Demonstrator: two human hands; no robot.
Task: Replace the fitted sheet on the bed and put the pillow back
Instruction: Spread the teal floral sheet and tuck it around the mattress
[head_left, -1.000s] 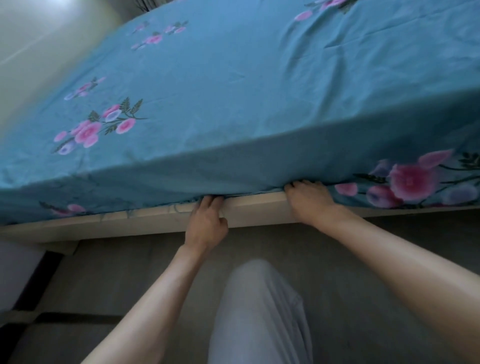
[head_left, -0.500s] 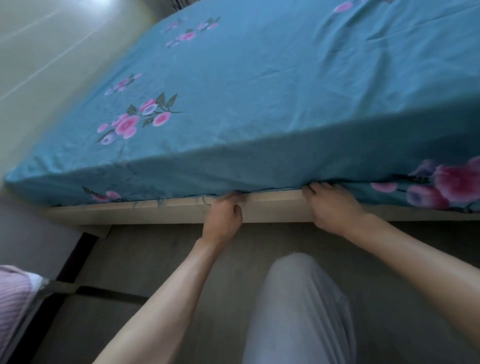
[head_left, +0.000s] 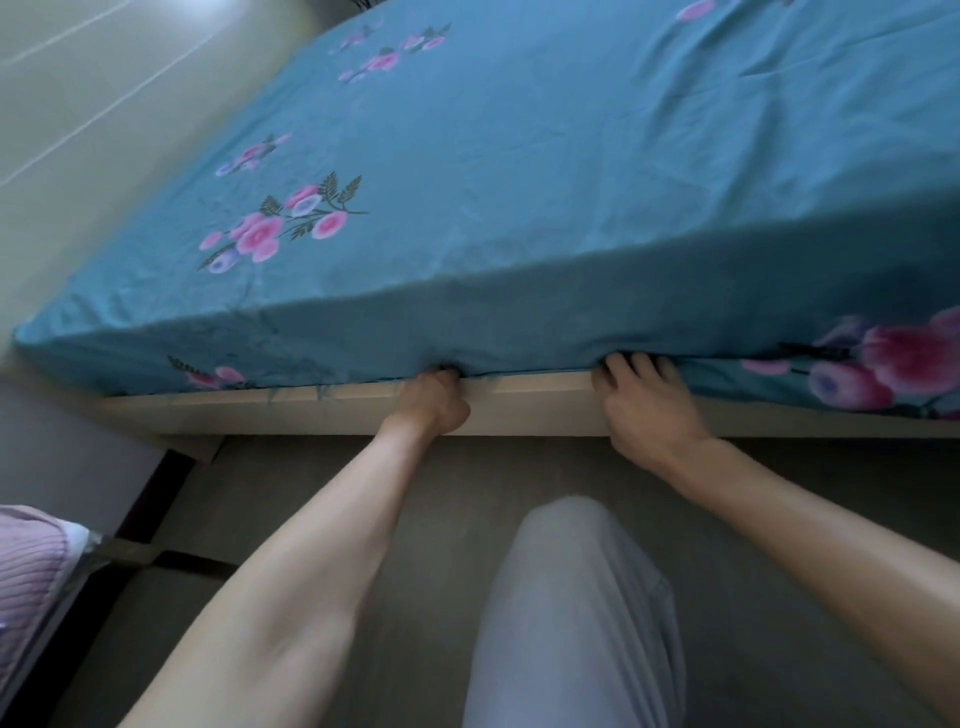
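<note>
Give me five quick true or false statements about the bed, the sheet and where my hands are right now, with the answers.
1. Both hands are at the lower edge of the sheet, along the side of the mattress. True: the left hand and the right hand are both at the hem of the blue floral sheet.
2. The sheet is plain white. False: it is blue with pink flowers.
3. A pillow lies on top of the bed. False: no pillow shows on the visible part of the bed.
4. A pale wooden bed frame shows below the sheet's hem. True.
5. The right hand rests on the person's knee. False: it is up at the sheet's hem, fingertips tucked under the edge.
</note>
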